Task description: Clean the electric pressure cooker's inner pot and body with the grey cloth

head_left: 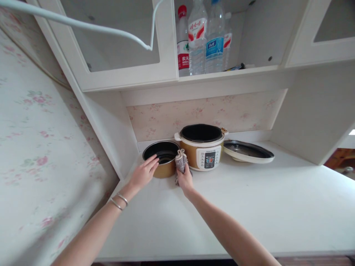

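Observation:
My left hand (pixel 143 173) is at the near left rim of a gold inner pot (pixel 164 171) with a dark inside, fingers stretched out; whether they touch the rim I cannot tell. In my right hand (pixel 185 180) is a bunched grey cloth (pixel 181 161), held up against or close beside the pot's right side. Just behind the cloth stands a gold and white electric pressure cooker (pixel 187 150), uncovered, its control panel facing me. To its right a round lid (pixel 248 150) lies with its dark underside up.
White worktop (pixel 235 218) runs beneath everything, with a side panel (pixel 313 111) at the right. Overhead, several plastic bottles (pixel 197 44) stand in an open cabinet section. A white cable (pixel 91 26) crosses the upper left, near the flowered wall (pixel 41 147).

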Motion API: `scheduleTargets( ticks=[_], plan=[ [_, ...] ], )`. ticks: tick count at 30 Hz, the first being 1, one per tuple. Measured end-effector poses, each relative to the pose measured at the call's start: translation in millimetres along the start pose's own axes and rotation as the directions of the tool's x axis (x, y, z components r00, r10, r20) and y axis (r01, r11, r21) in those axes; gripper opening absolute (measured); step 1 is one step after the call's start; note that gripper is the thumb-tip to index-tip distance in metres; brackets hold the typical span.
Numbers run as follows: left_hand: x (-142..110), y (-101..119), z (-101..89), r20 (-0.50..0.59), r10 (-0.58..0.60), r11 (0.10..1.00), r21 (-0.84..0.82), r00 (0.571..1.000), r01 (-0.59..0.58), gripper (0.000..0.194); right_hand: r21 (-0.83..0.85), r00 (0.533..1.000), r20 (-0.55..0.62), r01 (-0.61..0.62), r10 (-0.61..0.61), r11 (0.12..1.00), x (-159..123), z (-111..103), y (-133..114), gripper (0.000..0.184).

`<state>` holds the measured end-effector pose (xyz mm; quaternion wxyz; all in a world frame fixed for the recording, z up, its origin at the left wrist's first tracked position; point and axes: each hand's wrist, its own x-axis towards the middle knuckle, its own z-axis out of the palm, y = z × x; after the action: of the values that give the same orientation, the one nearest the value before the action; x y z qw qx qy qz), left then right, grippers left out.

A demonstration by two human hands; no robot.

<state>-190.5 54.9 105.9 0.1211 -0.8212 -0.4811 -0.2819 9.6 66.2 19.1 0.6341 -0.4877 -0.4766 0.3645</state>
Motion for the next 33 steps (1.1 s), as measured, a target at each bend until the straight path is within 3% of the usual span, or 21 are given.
scheduleTargets(
  ticks=[4, 7, 9, 12, 14, 16, 19, 23, 25, 27, 30, 33],
  plan=[
    [8, -60, -0.1, 0.063, -0.071, 0.994, 0.091, 0.995, 0.066, 0.046, -0.031, 0.999, 0.01, -0.034, 0.034, 0.999, 17, -2, 3, 0.055],
    [5, -77, 11.1, 0.144, -0.092, 0.993, 0.092, 0.985, 0.08, 0.044, -0.04, 0.999, 0.002, -0.049, 0.049, 0.998, 17, 5, 6, 0.055],
    [-1, -63, 17.9, 0.117, -0.129, 0.988, 0.096, 0.985, 0.119, 0.042, -0.016, 0.999, -0.004, -0.048, 0.048, 0.999, 9, 14, 9, 0.058],
    [-10, -20, 19.1, 0.054, -0.183, 0.973, 0.15, 0.982, 0.173, 0.039, 0.057, 1.0, 0.01, 0.006, -0.007, 0.998, -10, 30, 14, 0.061],
    [-13, 4, 12.9, 0.057, -0.165, 0.975, 0.161, 0.985, 0.154, 0.039, 0.091, 0.997, 0.033, 0.06, -0.063, 0.994, -21, 36, 14, 0.06],
    [-14, 10, 3.0, 0.073, -0.105, 0.988, 0.117, 0.992, 0.096, 0.04, 0.099, 0.995, 0.05, 0.079, -0.084, 0.992, -24, 36, 12, 0.06],
    [-11, -21, -11.5, 0.081, -0.019, 0.997, 0.07, 0.997, 0.013, 0.042, 0.085, 0.999, 0.039, 0.005, -0.008, 0.996, -15, 28, 5, 0.061],
    [-10, -84, -16.3, 0.177, -0.041, 0.991, 0.136, 0.983, 0.016, 0.043, 0.059, 0.992, 0.017, -0.13, 0.129, 0.99, 2, 19, 1, 0.066],
    [-13, -92, -12.2, 0.212, -0.066, 0.99, 0.138, 0.975, 0.037, 0.041, 0.045, 0.985, 0.044, -0.171, 0.169, 0.984, 3, 22, 2, 0.065],
    [-18, -78, -5.9, 0.172, -0.11, 0.985, 0.147, 0.979, 0.085, 0.039, 0.04, 0.98, 0.076, -0.187, 0.184, 0.981, -3, 27, 3, 0.061],
    [-25, -31, 1.0, 0.069, -0.181, 0.969, 0.184, 0.981, 0.166, 0.036, 0.07, 0.985, 0.088, -0.153, 0.147, 0.986, -18, 34, 3, 0.059],
    [-27, 1, -3.0, 0.067, -0.133, 0.985, 0.124, 0.989, 0.124, 0.038, 0.106, 0.993, 0.075, -0.104, 0.096, 0.989, -25, 32, 3, 0.057]
  ],
)
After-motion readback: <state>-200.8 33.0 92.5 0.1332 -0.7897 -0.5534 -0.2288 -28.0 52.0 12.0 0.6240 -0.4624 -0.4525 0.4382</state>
